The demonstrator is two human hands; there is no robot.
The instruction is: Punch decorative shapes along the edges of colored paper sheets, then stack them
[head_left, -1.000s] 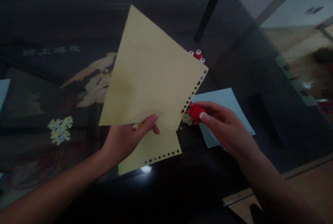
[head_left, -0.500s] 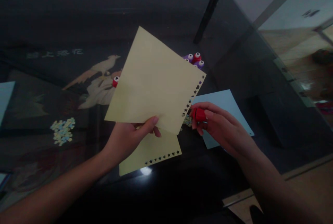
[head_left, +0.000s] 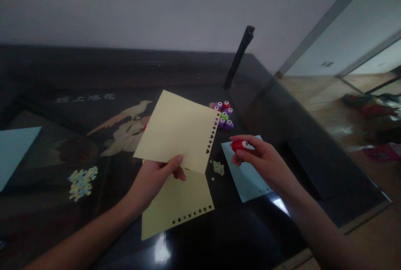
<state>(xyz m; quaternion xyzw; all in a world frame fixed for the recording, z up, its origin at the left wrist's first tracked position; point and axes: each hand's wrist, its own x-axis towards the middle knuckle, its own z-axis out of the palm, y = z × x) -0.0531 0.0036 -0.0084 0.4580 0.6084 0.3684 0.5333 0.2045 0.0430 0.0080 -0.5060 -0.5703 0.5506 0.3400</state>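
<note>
The left hand point(head_left: 153, 178) pinched the yellow sheet point(head_left: 178, 130) above the desk point(head_left: 282, 165), punched edge facing the red punch point(head_left: 239, 145) gripped in right-hand fingers point(head_left: 247, 155).

The yellow sheet point(head_left: 177, 130) in the left hand point(head_left: 153, 178) has dropped lower and flatter — its punched edge now apart from the red punch point(head_left: 239, 145), which the right hand point(head_left: 266, 163) has drawn back over the blue paper point(head_left: 247, 178).
</note>
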